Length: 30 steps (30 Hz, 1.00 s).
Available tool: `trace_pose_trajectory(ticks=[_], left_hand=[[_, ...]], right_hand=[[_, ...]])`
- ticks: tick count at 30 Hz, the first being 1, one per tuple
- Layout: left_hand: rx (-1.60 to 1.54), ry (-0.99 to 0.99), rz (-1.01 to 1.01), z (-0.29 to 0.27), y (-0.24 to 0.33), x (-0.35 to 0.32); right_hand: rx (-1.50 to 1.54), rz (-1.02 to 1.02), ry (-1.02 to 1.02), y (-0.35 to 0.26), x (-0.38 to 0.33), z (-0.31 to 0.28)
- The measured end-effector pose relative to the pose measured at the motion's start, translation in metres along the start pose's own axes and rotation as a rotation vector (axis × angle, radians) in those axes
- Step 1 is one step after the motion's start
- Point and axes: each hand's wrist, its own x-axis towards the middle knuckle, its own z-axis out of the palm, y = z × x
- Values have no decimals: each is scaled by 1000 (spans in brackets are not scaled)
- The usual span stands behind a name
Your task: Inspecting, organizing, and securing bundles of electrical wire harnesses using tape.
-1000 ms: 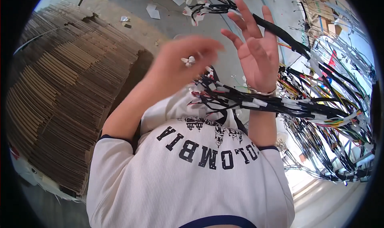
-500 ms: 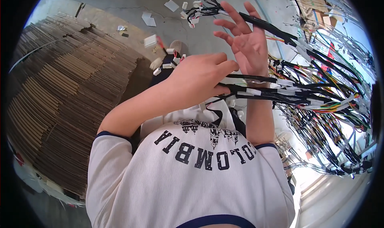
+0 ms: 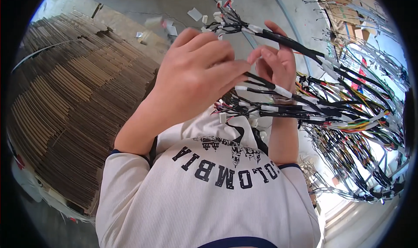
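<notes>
My left hand [image 3: 200, 65] is closed, its fingertips pinching a black-sleeved wire branch [image 3: 261, 81] with white tape bands. Blurred white connectors [image 3: 156, 22] show beyond its knuckles. Facing it, my right hand [image 3: 278, 65] has curled fingers close to the left fingertips; whether they touch the same branch is unclear. Between the right hand's fingers runs a thicker black cable bundle [image 3: 300, 48], held up in the air. It fans out into small white and red connectors [image 3: 224, 19]. Below both hands lie more taped wire branches [image 3: 283, 111], with a white connector [image 3: 223, 118] near my shirt.
Stacked flat brown cardboard [image 3: 74, 104] fills the left side. On the right hang many loose wires [image 3: 344, 148] and harness branches. Paper scraps [image 3: 194, 14] lie on the concrete floor ahead, near a metal frame bar [image 3: 283, 8]. Cardboard boxes [image 3: 361, 34] stand at the far right.
My left hand has risen and moved away from me, lifting a wire branch from the lower group. My right hand's spread fingers have curled in toward it. The connectors swing outward.
</notes>
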Motion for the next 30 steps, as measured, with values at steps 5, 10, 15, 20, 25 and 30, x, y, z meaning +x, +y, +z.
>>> trace_pose_trajectory(ticks=[5,10,15,20,25,30], left_hand=[[-145,-91,-87,3,-29,6],[-592,-124,-366,-1,-46,-1],[-815,-37,-463,-12,-65,-15],[-527,194,-404,-15,-96,-36],[-324,243,-312,-11,-80,-45],[-698,198,-350,-17,-39,-44]], right_hand=[[156,-147,-95,19,-3,6],[289,-105,-163,16,-10,15],[253,-17,-40,6,-16,29],[236,-39,15,3,-18,39],[235,-51,-15,8,-16,37],[203,-80,-2,10,-14,38]])
